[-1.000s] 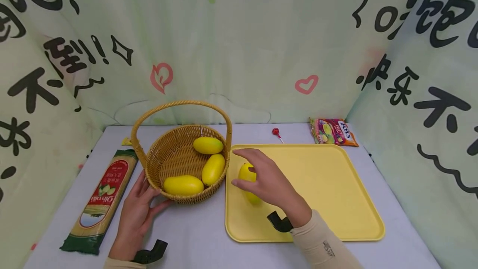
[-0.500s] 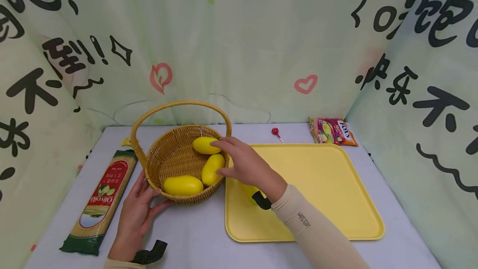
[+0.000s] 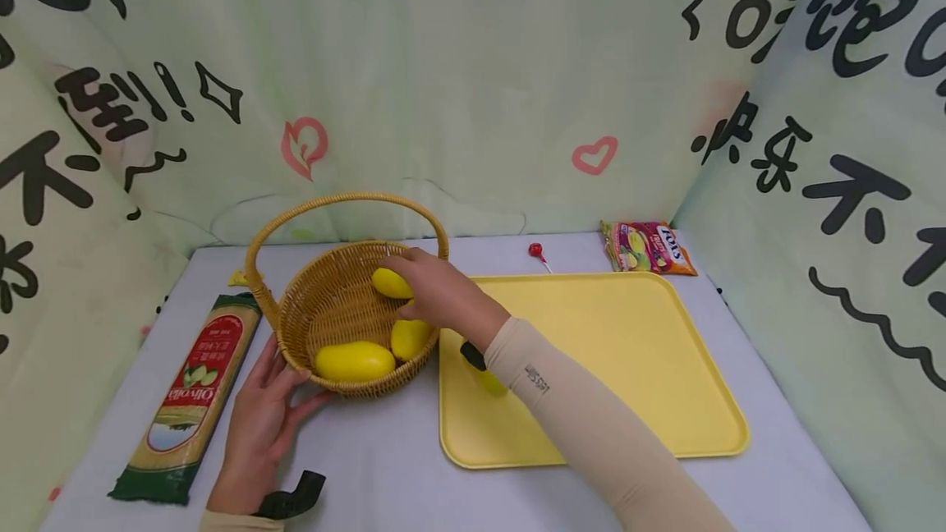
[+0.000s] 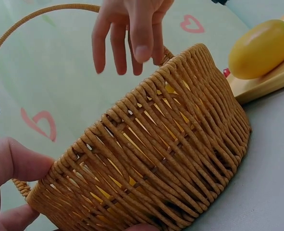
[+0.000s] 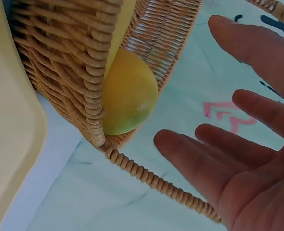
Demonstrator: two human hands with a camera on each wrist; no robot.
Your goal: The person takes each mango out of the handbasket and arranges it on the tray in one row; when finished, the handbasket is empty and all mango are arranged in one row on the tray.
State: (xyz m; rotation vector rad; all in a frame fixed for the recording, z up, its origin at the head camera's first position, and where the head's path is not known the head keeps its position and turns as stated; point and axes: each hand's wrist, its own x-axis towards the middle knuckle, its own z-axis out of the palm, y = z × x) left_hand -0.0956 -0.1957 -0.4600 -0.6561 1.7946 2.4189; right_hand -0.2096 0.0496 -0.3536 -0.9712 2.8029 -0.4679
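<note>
A wicker basket (image 3: 310, 306) with a tall handle holds three yellow mangoes: one at the front (image 3: 355, 362), one mango (image 3: 408, 341) at the right, one mango (image 3: 390, 284) farther back. My left hand (image 3: 259, 425) holds the basket at its front left side, fingers against the rim in the left wrist view. Over the basket's right side hovers my right hand (image 3: 447, 292), fingers spread and apart from the back mango (image 5: 130, 96) in the right wrist view. Another mango (image 4: 262, 48) lies on the yellow tray (image 3: 606, 368), mostly hidden by my right arm in the head view.
Left of the basket lies a long green-ended pasta-style packet (image 3: 195, 396). A small yellow item (image 3: 238, 278) sits behind it. At the back are a red lollipop (image 3: 537, 251) and a colourful candy bag (image 3: 647, 248). Printed curtains surround the white table (image 3: 384, 474).
My right hand has moved left from above the mango on the tray to over the basket. My left hand stays on the basket. The head view has shifted slightly.
</note>
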